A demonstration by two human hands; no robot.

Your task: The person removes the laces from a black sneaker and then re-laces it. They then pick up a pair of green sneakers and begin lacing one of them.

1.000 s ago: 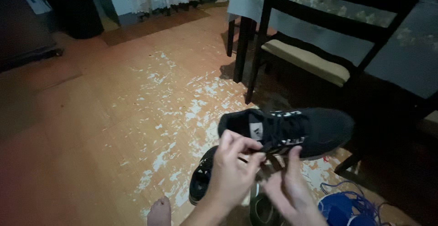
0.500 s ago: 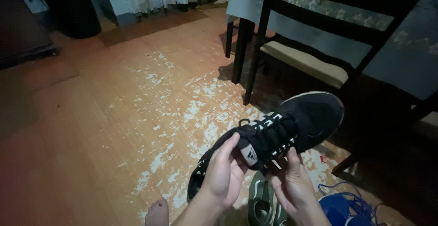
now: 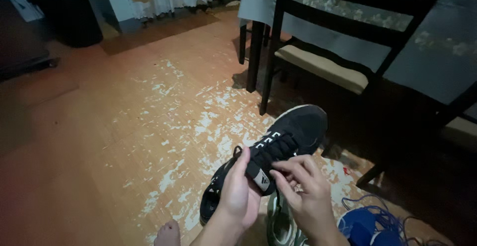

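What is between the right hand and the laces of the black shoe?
Nothing visible. The right hand has its fingertips already at the laces of the black shoe, which the left hand holds from the side.

A shoe (image 3: 285,141) is sitting between both hands, above two more shoes on the floor (image 3: 124,126); a chair (image 3: 343,52) is standing behind.

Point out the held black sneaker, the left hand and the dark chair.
black sneaker (image 3: 298,126), head view, on the toe upper.
left hand (image 3: 238,194), head view, on the back of the hand.
dark chair (image 3: 323,67), head view, on the tan seat cushion.
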